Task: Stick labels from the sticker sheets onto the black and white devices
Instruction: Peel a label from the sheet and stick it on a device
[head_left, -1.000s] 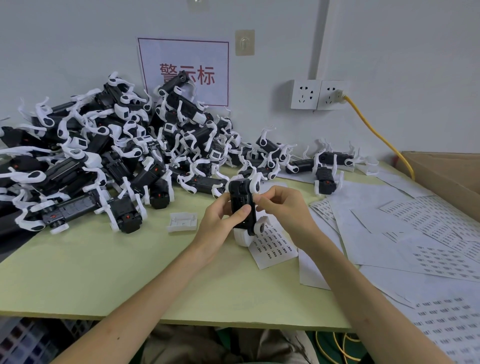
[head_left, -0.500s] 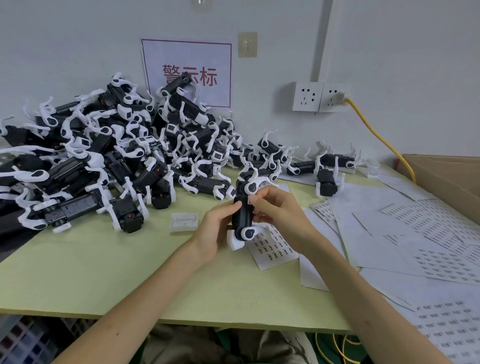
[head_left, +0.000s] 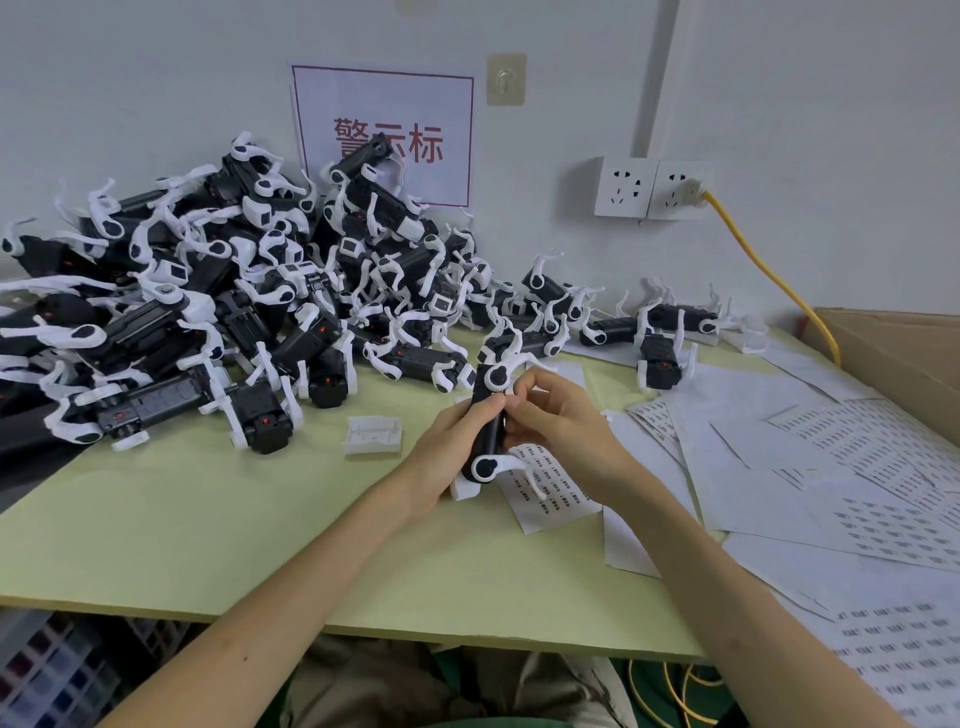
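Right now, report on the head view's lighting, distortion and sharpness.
Head view: soft, even light, faint shadows under the device pile; wide-angle distortion tilts the wall conduit; the black and white device held by left hand and right hand is sharp; print on the sticker sheets is too small to read; the crates at lower left are blurred.

We are looking at a pale green worktop (head_left: 208, 519) standing against a white wall, where a red-lettered sign (head_left: 384, 130) is hanging beside two sockets (head_left: 649, 187); a yellow cable (head_left: 769, 273) is running down towards a cardboard box (head_left: 893, 353).
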